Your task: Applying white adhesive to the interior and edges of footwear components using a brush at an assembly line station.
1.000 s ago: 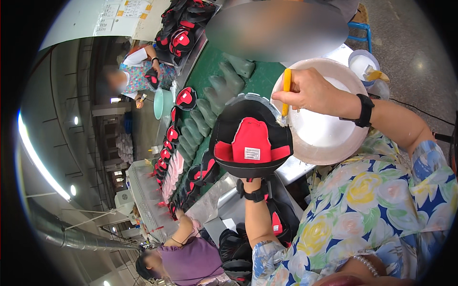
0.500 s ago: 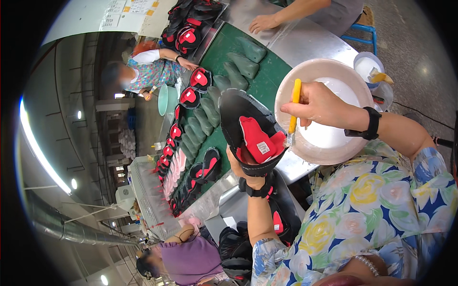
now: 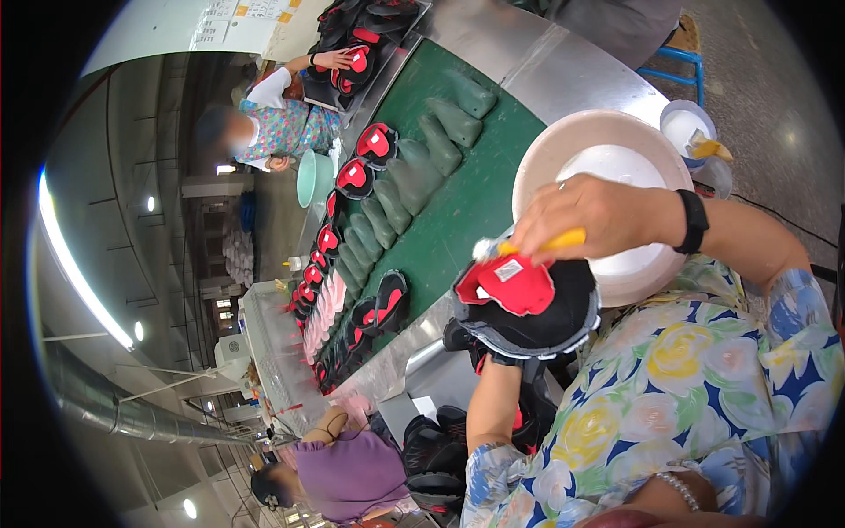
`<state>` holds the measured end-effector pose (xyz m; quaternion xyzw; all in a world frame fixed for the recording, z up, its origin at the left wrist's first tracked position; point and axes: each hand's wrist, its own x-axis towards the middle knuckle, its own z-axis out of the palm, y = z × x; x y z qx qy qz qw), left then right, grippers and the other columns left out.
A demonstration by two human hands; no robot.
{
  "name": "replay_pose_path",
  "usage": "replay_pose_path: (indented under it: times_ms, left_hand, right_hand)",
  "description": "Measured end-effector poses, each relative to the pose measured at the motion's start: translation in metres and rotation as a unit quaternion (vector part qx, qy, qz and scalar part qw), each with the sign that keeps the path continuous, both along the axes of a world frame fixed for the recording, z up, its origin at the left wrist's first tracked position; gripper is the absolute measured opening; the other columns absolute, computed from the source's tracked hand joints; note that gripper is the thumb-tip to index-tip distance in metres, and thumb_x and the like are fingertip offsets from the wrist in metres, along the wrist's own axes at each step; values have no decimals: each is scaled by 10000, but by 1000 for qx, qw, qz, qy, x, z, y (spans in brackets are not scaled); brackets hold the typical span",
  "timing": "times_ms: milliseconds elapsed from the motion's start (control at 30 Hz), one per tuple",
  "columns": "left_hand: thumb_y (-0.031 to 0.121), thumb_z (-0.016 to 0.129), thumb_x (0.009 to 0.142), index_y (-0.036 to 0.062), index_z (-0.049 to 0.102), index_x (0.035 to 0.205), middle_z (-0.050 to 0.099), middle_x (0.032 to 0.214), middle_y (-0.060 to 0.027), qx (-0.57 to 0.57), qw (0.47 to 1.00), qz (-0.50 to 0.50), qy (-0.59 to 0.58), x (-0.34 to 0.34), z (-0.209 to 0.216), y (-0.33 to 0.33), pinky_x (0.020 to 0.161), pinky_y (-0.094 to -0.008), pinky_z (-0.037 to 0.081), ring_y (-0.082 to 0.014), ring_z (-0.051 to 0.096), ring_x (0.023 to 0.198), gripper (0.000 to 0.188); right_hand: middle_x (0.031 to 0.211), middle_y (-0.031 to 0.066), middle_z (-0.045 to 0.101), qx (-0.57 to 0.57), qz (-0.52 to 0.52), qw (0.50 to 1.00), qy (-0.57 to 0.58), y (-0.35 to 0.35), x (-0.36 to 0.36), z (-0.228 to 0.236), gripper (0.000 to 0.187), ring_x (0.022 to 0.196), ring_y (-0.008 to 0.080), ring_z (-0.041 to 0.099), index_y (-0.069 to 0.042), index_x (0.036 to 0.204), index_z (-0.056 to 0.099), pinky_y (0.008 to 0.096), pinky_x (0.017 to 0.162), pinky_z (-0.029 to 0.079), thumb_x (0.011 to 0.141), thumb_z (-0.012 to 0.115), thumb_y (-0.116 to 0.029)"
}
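Observation:
My left hand is hidden beneath a black and red shoe upper [image 3: 563, 308], which it holds up in front of the basin; only my left forearm [image 3: 493, 409] shows below. Gripped in my right hand [image 3: 607, 211] is a brush [image 3: 568, 238] with a yellow handle. Its whitish bristles are at the left edge of the upper's red lining, close to or on it; I cannot tell which. Behind my right hand stands a wide pale pink basin [image 3: 539, 145] of white liquid [image 3: 616, 161].
A green belt [image 3: 480, 189] carries green-grey shoe lasts [image 3: 453, 123], pink pieces [image 3: 327, 304] and several uppers [image 3: 392, 299]. A white tub [image 3: 682, 123] stands right of the basin. Across the belt, a co-worker's hand [image 3: 334, 59] touches stacked uppers. More dark uppers [image 3: 436, 458] lie near my left arm.
The upper has turned and come lower and nearer to me. My right hand has swung the brush from upright to sideways, over the red lining. A co-worker's arm at the top has left view.

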<state>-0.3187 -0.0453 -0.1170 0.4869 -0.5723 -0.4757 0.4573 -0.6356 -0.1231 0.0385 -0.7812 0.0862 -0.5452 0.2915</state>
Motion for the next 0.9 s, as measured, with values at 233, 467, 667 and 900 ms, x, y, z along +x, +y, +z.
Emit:
replay_pose_path:
  times_ms: [233,467,667,900]
  left_hand:
    - [118,600,953,59,442,1416,576,1324,-121,5,1000,9,28,-22,-23,-9,932,-384,537,-238,615,1144,493]
    - [136,590,962,67,450,1406,578,1318,-117,16,998,34,51,10,-7,6,925,-385,539,-239,616,1140,471]
    - [152,581,970,74,457,1398,581,1313,-114,39,995,60,74,30,1,14,919,-385,542,-240,618,1136,452]
    - [170,571,980,82,465,1389,583,1307,-110,93,987,83,99,21,3,-9,911,-385,544,-241,619,1131,431]
  right_hand:
    - [918,70,691,-83,-9,993,82,-15,20,0,56,884,271,669,-57,900,636,359,776,550,874,655,-103]
    - [856,120,685,88,-59,982,157,-24,0,-12,149,812,306,676,-38,890,628,380,738,527,867,691,-171]
    - [842,134,683,199,-25,947,253,-24,-22,5,182,741,296,675,-16,902,627,373,695,522,867,690,-184]
    - [898,117,683,56,-52,994,78,-23,3,1,143,787,311,654,-26,892,618,374,748,521,888,684,-153]
